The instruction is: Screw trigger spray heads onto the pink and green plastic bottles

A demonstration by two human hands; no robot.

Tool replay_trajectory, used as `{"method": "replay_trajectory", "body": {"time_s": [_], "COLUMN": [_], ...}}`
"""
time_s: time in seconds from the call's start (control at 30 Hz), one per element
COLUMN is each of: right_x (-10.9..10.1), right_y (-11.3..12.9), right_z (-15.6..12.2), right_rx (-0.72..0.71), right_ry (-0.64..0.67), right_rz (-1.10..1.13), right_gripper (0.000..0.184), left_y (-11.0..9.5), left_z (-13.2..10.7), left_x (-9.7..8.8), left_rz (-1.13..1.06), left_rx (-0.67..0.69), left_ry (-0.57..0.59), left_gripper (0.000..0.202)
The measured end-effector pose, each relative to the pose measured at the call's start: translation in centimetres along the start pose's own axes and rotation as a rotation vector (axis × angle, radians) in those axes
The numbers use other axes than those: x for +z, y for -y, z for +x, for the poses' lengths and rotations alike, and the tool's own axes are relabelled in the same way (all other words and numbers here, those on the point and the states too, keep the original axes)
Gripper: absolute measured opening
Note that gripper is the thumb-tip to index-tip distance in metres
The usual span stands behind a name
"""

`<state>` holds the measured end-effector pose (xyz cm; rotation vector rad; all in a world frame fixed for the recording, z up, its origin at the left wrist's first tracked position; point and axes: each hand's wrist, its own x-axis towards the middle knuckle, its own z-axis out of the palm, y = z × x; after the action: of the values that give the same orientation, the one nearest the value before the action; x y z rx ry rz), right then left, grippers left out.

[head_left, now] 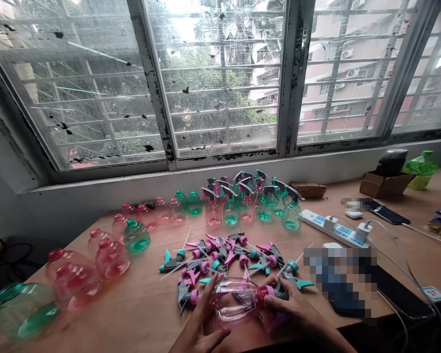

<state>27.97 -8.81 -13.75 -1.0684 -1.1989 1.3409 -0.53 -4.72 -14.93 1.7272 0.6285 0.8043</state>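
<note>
A clear pink bottle (237, 300) lies on its side between my hands near the table's front edge. My left hand (206, 318) is curved around its base end. At the neck, my right hand (288, 299) grips a pink-collared spray head (269, 290) that sits on the bottle's mouth; I cannot tell how tightly it is screwed. Just beyond my hands lies a pile of loose pink and teal spray heads (226, 252) with thin white tubes.
Open pink and green bottles (112, 257) line the table's left side. Bottles with spray heads fitted (231, 206) stand by the window wall. To the right are a power strip (334, 228) with chargers and cables, a phone (389, 213), and a cardboard box (382, 184).
</note>
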Motion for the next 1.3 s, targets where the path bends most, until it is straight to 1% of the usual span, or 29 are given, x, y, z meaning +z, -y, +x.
{"method": "replay_trajectory", "body": {"time_s": [0.03, 0.17, 0.23, 0.3, 0.43, 0.47, 0.57, 0.6, 0.63, 0.7, 0.73, 0.8, 0.87, 0.9, 1.0, 1.07, 1.13, 1.2, 1.3], "right_x": [0.0, 0.0, 0.0, -0.1, -0.3, -0.3, -0.2, -0.1, -0.1, 0.0, 0.0, -0.1, -0.2, -0.2, -0.3, -0.2, -0.1, 0.0, 0.0], "right_y": [0.0, 0.0, -0.1, -0.3, -0.8, -0.8, -0.7, -0.6, -0.5, -0.5, -0.5, -0.6, -0.7, -0.7, -0.5, -0.3, -0.2, -0.1, -0.1], "right_z": [0.0, -0.1, 0.0, 0.0, 0.2, 0.3, 0.2, 0.2, 0.1, 0.1, 0.2, 0.2, 0.2, 0.1, 0.0, -0.1, 0.0, 0.0, 0.0], "right_rx": [0.0, -0.007, -0.006, 0.013, 0.024, 0.014, 0.002, 0.002, 0.003, 0.012, 0.02, 0.036, 0.034, 0.026, 0.01, 0.009, 0.015, 0.022, 0.016], "right_ry": [-0.006, -0.005, -0.006, -0.01, -0.002, 0.0, -0.005, -0.011, -0.015, -0.016, -0.012, -0.005, -0.007, -0.01, -0.015, -0.016, -0.019, -0.018, -0.018], "right_rz": [-0.002, 0.02, 0.005, 0.0, 0.056, 0.057, 0.023, 0.007, -0.009, -0.026, -0.022, -0.004, -0.008, -0.025, -0.062, -0.056, -0.047, -0.038, -0.038], "right_gripper": [0.038, 0.04, 0.041, 0.041, 0.041, 0.041, 0.041, 0.041, 0.041, 0.043, 0.044, 0.046, 0.045, 0.044, 0.041, 0.042, 0.043, 0.045, 0.044], "left_y": [0.0, -0.3, -0.5, -0.3, 0.0, -0.1, -0.6, -0.8, -0.9, -0.9, -0.8, -0.5, -0.2, -0.1, 0.0, 0.0, 0.0, 0.0, -0.3], "left_z": [0.0, 0.0, 0.1, 0.2, 0.1, 0.1, 0.1, 0.2, 0.2, 0.4, 0.4, 0.4, 0.3, 0.3, 0.0, -0.1, 0.1, 0.2, 0.2], "left_x": [0.0, 0.3, 0.4, 0.4, 0.3, 0.3, 0.5, 0.5, 0.6, 0.6, 0.5, 0.4, 0.2, 0.2, 0.0, 0.0, 0.1, 0.1, 0.2], "left_rz": [-0.005, -0.152, -0.203, -0.201, -0.147, -0.133, -0.122, -0.142, -0.168, -0.194, -0.183, -0.122, -0.063, -0.047, -0.075, -0.124, -0.147, -0.116, -0.047], "left_rx": [-0.001, -0.048, -0.063, -0.046, 0.001, -0.007, -0.056, -0.065, -0.065, -0.043, -0.025, 0.006, 0.006, -0.003, -0.055, -0.096, -0.097, -0.055, -0.032], "left_ry": [-0.001, 0.014, 0.037, 0.049, 0.034, 0.027, 0.026, 0.03, 0.039, 0.076, 0.088, 0.091, 0.063, 0.05, 0.067, 0.078, 0.088, 0.081, 0.033], "left_gripper": [0.085, 0.102, 0.104, 0.099, 0.078, 0.079, 0.104, 0.108, 0.108, 0.097, 0.092, 0.087, 0.084, 0.085, 0.107, 0.112, 0.105, 0.1, 0.093]}}
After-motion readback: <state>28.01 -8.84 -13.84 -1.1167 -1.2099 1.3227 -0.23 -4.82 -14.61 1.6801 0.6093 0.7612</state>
